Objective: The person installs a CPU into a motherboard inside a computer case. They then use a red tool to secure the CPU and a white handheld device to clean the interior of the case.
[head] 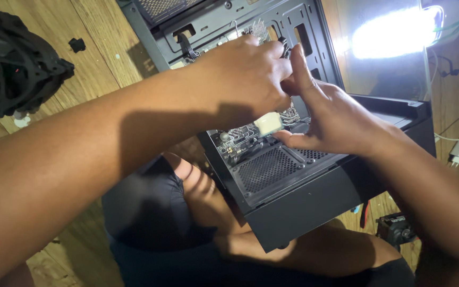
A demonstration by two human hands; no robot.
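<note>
Both hands meet inside an open black case (314, 207) lying on a wooden floor (102, 37). Left hand (245, 74) is curled shut over cables (240, 135); what it grips is hidden. Right hand (330, 119) pinches a white connector (268, 123) above the mesh vent (266, 170). A fan (11, 61) lies well apart at left.

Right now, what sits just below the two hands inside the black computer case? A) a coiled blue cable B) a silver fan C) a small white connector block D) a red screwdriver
C: a small white connector block shows just under the left hand and beside the right hand, above the case mesh panel.
</note>
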